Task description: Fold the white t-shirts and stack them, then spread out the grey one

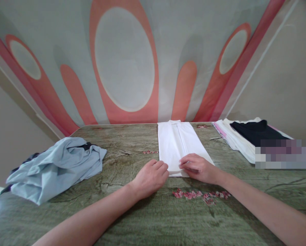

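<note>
A white shirt [177,143], folded into a long narrow strip with its collar at the far end, lies flat on the table in front of me. My left hand [151,177] is closed at the near left corner of the shirt, its fingers curled round the edge. At the near right side, my right hand [200,168] pinches the shirt's near edge between thumb and fingers. The fingertips of both hands are partly hidden, and a short stretch of the near edge shows between them.
A crumpled light-blue garment [58,171] lies on dark cloth at the left. Several folded clothes, with a black garment [258,132] on top, sit at the right, partly blurred out. The wood-patterned table [142,218] meets a patterned wall hanging [165,68] at the back.
</note>
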Demonstrator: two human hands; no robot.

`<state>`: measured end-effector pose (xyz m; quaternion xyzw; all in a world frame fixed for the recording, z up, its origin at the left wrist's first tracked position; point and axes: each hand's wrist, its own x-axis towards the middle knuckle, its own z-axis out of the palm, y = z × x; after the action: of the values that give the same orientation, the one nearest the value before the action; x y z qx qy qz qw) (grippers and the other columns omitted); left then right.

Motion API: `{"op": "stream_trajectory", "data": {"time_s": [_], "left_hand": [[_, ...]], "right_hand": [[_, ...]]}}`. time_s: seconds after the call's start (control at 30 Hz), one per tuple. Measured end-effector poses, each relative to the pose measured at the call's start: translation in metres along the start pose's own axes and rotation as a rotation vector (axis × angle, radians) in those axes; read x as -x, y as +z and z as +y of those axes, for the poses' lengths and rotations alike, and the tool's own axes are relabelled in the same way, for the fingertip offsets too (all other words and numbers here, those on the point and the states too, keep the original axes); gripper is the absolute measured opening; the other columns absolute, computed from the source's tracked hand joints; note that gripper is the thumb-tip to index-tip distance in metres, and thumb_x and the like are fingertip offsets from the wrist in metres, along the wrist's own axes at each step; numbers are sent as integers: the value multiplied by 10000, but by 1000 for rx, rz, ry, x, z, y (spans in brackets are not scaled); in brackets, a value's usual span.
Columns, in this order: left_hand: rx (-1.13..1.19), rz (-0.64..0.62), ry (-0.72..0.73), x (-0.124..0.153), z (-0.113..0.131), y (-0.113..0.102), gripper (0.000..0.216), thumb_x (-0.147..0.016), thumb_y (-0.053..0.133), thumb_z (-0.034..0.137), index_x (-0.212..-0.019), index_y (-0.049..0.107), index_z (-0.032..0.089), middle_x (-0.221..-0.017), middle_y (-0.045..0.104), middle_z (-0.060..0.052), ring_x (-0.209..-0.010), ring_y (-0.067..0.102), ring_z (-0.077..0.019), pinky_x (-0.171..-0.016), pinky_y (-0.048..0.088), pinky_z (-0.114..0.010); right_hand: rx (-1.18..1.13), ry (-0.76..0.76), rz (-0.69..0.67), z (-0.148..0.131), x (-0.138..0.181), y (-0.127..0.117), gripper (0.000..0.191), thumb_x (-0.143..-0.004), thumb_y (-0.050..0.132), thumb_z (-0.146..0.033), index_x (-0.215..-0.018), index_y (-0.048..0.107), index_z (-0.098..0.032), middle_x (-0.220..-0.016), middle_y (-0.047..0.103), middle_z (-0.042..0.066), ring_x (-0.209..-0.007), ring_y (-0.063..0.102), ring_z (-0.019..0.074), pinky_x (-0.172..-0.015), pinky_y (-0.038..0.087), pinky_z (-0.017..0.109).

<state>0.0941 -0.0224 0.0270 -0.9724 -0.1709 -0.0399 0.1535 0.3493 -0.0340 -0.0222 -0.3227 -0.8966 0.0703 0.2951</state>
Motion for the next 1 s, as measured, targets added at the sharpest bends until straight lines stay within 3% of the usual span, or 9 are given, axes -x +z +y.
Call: {"op": "stream_trajectory", "data": {"time_s": [0.6, 0.73, 0.8, 0.9, 1.0], "left_hand": [[19, -22, 28, 2, -4, 4, 64, -837, 493, 138, -777, 493, 163, -763, 544, -36, -707, 491, -181, -642, 355, -316], [46, -50, 45, 1, -6, 2, 70, -840, 474, 131, -779, 493, 161, -766, 551, -36, -724, 501, -178, -671, 369, -310], [89, -65, 23, 2, -7, -1, 45, -841, 488, 196, -821, 504, 160, -789, 558, -38, -749, 509, -181, -701, 377, -312], [170, -83, -17, 3, -8, -7, 193, -810, 531, 313, -919, 516, 154, -851, 569, -51, -822, 517, -190, -771, 377, -320], [190, -92, -11, 4, -10, -8, 148, -793, 545, 258, -905, 532, 161, -884, 577, -51, -877, 517, -187, -805, 368, -315]], "right_hand": [[-56, -2, -10, -6, -3, -4, 122, -784, 564, -167, -878, 634, -200, -886, 643, 61, -849, 585, 166, -808, 432, 346], [-56, -1, -35, -9, -5, -8, 178, -746, 589, -162, -906, 645, -216, -893, 637, 54, -843, 586, 168, -805, 426, 348], [-57, -1, -50, -10, -6, -10, 188, -739, 596, -171, -913, 647, -220, -896, 637, 52, -843, 586, 167, -807, 423, 347], [-59, -4, -58, -11, -6, -11, 177, -747, 604, -215, -918, 649, -223, -897, 636, 54, -844, 585, 168, -811, 420, 348], [-64, -9, -69, -11, -6, -11, 185, -746, 609, -236, -926, 651, -220, -904, 632, 59, -853, 580, 172, -816, 415, 355]]}}
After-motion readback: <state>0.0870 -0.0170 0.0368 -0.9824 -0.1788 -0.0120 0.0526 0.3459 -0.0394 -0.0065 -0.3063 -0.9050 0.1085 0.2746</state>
